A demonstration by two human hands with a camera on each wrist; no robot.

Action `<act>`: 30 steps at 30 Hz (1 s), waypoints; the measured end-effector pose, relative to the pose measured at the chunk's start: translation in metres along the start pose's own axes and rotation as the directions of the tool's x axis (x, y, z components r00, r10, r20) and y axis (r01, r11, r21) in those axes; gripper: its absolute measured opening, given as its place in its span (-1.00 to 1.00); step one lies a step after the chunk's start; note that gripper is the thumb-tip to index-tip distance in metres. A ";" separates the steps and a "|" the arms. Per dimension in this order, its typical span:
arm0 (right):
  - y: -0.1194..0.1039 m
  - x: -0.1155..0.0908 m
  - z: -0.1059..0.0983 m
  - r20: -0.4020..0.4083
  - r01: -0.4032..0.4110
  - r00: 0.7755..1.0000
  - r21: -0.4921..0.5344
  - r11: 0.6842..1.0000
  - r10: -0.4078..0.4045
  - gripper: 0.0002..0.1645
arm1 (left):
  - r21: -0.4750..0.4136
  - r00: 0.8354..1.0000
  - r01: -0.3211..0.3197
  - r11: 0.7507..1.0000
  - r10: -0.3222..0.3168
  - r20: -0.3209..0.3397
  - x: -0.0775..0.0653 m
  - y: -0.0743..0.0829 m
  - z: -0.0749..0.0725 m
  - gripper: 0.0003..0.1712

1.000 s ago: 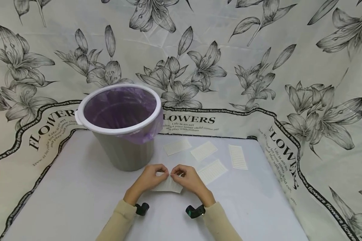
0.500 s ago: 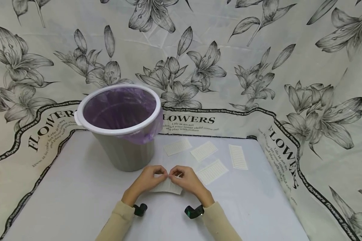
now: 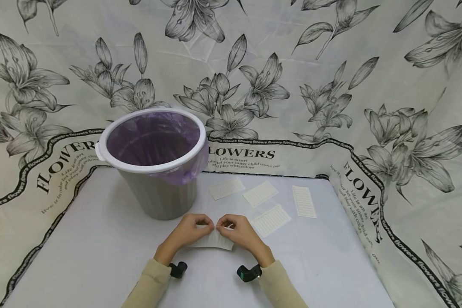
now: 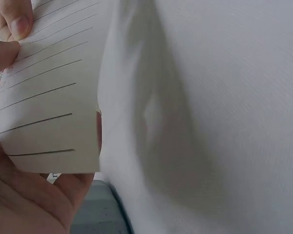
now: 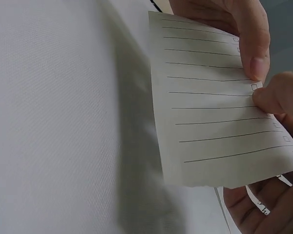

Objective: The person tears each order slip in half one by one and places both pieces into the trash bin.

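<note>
Lined paper (image 3: 211, 243) is up between the two hands, near the middle of the white table (image 3: 81, 252), its far edge pinched and partly covered.

From the left, then: the grey bin (image 3: 165, 199), upright, a purple liner (image 3: 181, 173) folded over its rim, the bottom lost in shade. It blocks the first letter of the FLOWERS print on the backdrop (image 3: 246, 154) behind.

Next, left hand (image 3: 190, 229): thumb and finger pinching the sheet's edge, a beige sleeve (image 3: 148, 278) running off the bottom of the head view, a black wrist device (image 3: 179, 269) below.

On the paper, ruled lines and a row of small boxes, clear in the right wrist view; the left wrist view cuts the sheet off at the top. Does its near edge touch the table? Can't tell.

Right hand (image 3: 239, 232) now, pinching the same edge just beside the other, its remaining fingers mostly hidden.

And on the right, four loose sheets (image 3: 303, 201) lie flat, apart from one another; the nearest has a corner tucked from sight behind the right hand, and their fine marks are too faint to read.
</note>
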State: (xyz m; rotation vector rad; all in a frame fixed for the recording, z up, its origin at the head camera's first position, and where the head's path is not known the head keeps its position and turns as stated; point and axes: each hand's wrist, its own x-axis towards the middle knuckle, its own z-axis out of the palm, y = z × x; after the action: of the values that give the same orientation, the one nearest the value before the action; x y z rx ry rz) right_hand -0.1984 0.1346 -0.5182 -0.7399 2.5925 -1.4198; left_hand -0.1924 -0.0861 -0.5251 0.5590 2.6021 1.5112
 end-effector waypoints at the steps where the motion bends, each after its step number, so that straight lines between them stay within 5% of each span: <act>1: 0.000 0.000 0.000 -0.002 0.000 1.000 0.002 1.000 0.000 -0.95 | -0.004 1.000 -0.007 1.000 0.007 -0.004 0.000 0.000 0.000 -0.88; 5: -0.002 0.000 0.001 -0.010 0.012 1.000 0.009 1.000 -0.012 -0.95 | -0.014 1.000 -0.002 1.000 0.002 -0.007 0.001 -0.001 0.001 -0.87; 15: -0.007 0.002 0.001 -0.045 0.007 0.999 -0.024 1.000 -0.008 -0.91 | -0.090 0.990 0.138 0.986 -0.139 -0.002 0.002 -0.001 -0.004 -0.78; 23: -0.002 0.000 -0.002 -0.105 -0.005 0.994 -0.044 0.999 0.000 -0.90 | -0.080 0.995 0.098 0.992 -0.100 -0.026 0.000 0.000 -0.011 -0.83; 30: 0.001 -0.001 -0.006 -0.146 0.032 0.989 -0.048 0.998 -0.039 -0.93 | -0.105 0.986 0.148 0.983 -0.155 -0.066 -0.003 0.001 -0.014 -0.85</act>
State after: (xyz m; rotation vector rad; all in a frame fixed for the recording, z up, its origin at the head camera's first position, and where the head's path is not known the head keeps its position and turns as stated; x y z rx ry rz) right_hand -0.1995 0.1397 -0.5156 -0.7160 2.7435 -1.4828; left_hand -0.1929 -0.0987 -0.5176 0.2936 2.5378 1.6295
